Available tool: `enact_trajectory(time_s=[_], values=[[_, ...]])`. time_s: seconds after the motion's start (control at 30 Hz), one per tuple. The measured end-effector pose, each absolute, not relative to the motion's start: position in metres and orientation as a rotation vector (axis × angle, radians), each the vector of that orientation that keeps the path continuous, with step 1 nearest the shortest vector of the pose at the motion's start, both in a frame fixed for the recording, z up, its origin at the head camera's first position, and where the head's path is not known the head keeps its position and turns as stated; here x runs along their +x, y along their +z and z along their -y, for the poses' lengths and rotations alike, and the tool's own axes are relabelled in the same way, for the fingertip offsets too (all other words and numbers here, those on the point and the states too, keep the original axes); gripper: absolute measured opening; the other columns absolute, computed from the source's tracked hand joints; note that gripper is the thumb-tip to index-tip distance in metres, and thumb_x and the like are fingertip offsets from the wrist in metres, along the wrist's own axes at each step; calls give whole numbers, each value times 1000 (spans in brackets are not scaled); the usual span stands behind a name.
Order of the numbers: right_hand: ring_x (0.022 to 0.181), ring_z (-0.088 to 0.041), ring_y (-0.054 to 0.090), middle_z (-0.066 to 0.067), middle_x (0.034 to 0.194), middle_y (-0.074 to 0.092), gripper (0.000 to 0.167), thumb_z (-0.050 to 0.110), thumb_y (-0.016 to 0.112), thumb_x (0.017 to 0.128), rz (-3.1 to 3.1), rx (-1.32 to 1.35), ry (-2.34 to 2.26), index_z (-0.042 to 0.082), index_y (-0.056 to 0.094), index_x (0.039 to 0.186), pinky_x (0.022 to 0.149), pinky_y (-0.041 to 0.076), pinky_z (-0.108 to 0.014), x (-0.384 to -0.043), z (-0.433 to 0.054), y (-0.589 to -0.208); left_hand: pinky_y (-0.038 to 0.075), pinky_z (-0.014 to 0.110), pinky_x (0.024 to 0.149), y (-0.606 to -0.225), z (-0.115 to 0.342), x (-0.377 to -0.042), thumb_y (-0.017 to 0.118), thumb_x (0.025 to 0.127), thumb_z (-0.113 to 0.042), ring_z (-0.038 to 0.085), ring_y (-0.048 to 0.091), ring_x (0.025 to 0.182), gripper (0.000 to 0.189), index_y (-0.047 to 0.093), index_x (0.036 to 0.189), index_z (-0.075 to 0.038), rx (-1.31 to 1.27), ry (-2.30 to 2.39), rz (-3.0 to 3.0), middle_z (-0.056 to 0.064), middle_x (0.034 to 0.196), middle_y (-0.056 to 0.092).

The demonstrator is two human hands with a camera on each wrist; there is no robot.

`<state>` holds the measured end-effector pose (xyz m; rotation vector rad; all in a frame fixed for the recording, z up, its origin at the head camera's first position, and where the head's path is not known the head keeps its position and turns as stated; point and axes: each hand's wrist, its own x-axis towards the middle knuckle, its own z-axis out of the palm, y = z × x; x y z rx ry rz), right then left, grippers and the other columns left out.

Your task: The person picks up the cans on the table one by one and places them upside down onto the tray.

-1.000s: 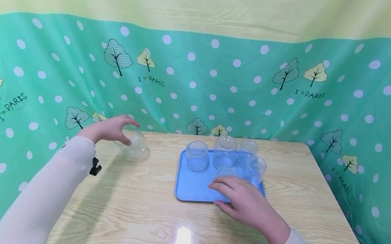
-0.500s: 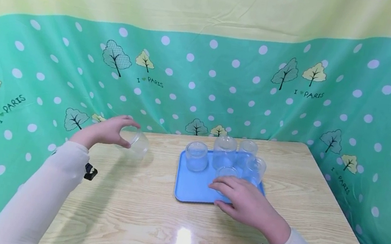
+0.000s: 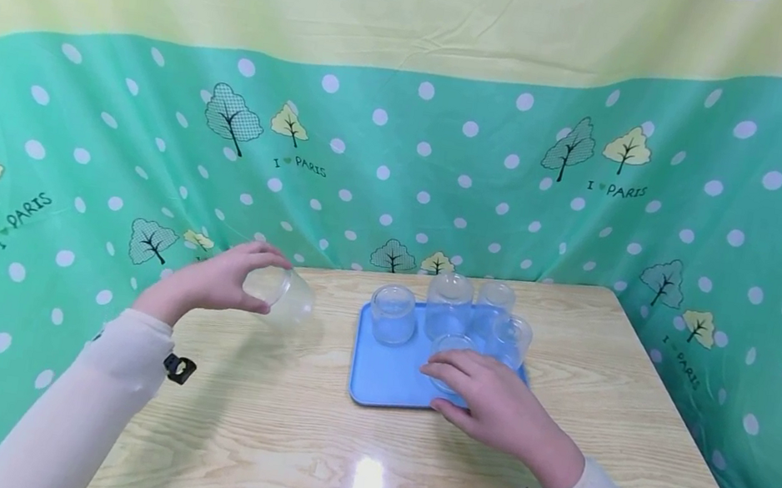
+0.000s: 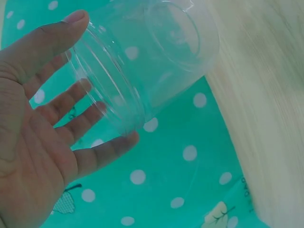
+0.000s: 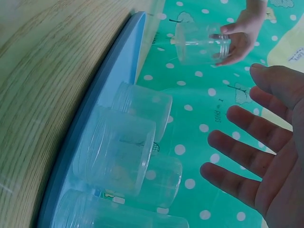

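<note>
My left hand grips a clear plastic jar by its threaded rim, thumb on one side and fingers on the other. The jar is tilted, its mouth toward the palm and its base pointing right; the left wrist view shows its round base up close. Over the front of a blue tray hovers my right hand, fingers spread and relaxed, holding nothing. Just beyond its fingers stands a clear jar, partly hidden by the hand. In the right wrist view a gap shows between the fingers and the jars.
Several clear jars share the tray: one at the left, a taller one at the back, others to the right. The wooden table meets a green dotted curtain at its back and sides.
My left hand has shifted slightly down, and the jar in it has moved a little to the right. The right hand and the jars on the tray stay in place.
</note>
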<state>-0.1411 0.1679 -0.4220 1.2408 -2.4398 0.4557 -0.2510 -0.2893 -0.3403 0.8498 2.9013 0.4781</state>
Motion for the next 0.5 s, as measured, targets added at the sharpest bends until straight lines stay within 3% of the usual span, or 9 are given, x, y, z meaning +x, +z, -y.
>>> enact_trajectory(time_s=[0.5], values=[[122, -14, 62, 6, 132, 64, 46, 34, 79, 91, 2432, 1198, 470, 22, 66, 133, 96, 58, -39, -141, -169, -420, 45, 58, 110, -343, 274, -218, 89, 81, -25, 35, 44, 139, 73, 55, 146, -21, 962, 582, -2919, 8, 150, 46]])
